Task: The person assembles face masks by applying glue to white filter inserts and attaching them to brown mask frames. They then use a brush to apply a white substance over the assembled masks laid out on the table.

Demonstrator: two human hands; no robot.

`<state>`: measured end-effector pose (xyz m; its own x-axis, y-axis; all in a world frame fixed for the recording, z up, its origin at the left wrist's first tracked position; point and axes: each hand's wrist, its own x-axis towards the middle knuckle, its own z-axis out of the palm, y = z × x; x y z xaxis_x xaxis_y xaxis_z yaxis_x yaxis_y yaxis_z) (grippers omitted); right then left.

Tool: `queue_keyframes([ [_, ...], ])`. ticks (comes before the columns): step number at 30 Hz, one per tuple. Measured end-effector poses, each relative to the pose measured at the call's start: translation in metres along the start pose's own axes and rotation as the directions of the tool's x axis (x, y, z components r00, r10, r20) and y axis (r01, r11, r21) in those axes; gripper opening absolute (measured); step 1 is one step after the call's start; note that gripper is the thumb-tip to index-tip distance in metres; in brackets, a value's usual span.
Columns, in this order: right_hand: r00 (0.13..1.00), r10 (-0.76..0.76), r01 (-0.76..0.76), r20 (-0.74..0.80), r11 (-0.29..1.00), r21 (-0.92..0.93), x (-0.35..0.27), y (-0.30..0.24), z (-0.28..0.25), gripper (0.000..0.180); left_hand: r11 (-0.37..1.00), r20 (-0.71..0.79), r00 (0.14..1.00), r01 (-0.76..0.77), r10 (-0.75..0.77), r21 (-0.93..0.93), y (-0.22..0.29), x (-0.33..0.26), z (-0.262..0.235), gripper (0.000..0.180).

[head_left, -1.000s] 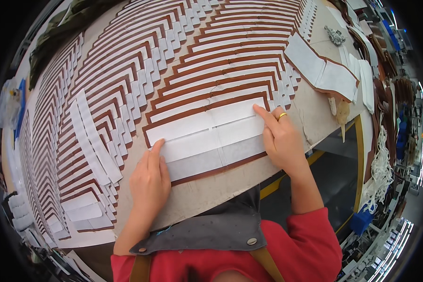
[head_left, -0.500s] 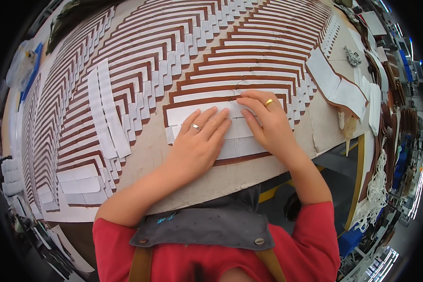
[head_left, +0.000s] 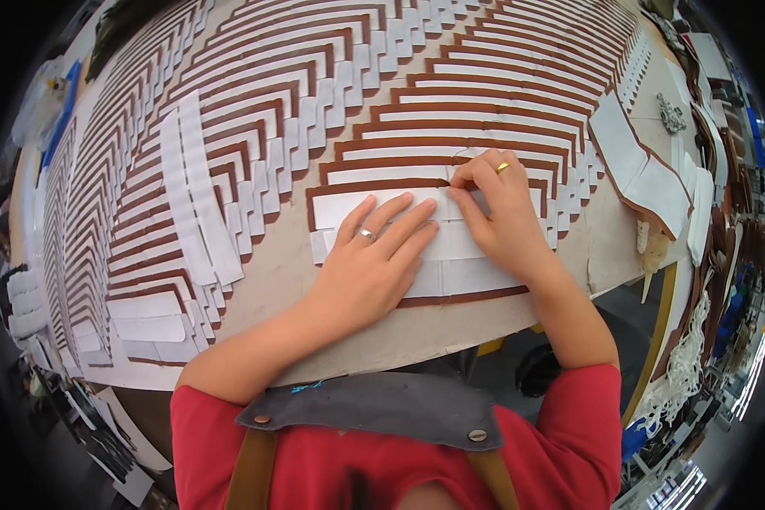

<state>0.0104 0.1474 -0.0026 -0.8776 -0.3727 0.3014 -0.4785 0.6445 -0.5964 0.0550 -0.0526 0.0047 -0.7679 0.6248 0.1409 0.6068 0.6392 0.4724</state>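
The nearest brown-edged leather panel (head_left: 444, 280), backed with white pieces, lies at the front of a long overlapping row. My left hand (head_left: 381, 255), with a silver ring, rests flat on its white backing, fingers stretched and slightly apart. At the panel's far brown edge, near its middle, my right hand (head_left: 499, 208) has thumb and forefinger pinched together. What sits between those fingertips is too small to make out. A thin dark thread-like curl shows just beyond them, on the panel behind.
More overlapping panel rows (head_left: 289, 68) cover the table (head_left: 603, 246) to the left and back. Two long white strips (head_left: 197, 187) lie across one row. On the right are a separate angled panel (head_left: 642, 166), a grey crumpled lump (head_left: 671, 114) and hanging white cords (head_left: 687, 357).
My right hand's thumb and forefinger have closed into a pinch at the panel's far edge. My left hand stays flat on the panel. The whole view has shifted slightly.
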Motion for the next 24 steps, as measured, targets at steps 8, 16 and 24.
queue_keyframes([
  [8,1.0,-0.016,0.016,-0.008,0.997,-0.075,-0.001,-0.005,-0.003,0.008,0.998,-0.086,0.995,0.06,-0.057,0.035,-0.022,-0.031,-0.014,0.04],
  [16,0.997,0.051,-0.074,-0.059,0.855,-0.513,-0.039,0.042,-0.068,0.012,0.998,-0.153,0.987,0.059,-0.055,0.023,-0.023,-0.037,-0.012,0.036],
  [24,0.953,0.236,-0.251,-0.189,0.271,-0.929,-0.08,0.091,-0.153,0.031,0.944,-0.177,0.968,0.114,-0.175,-0.309,-0.027,-0.029,-0.03,0.027],
])
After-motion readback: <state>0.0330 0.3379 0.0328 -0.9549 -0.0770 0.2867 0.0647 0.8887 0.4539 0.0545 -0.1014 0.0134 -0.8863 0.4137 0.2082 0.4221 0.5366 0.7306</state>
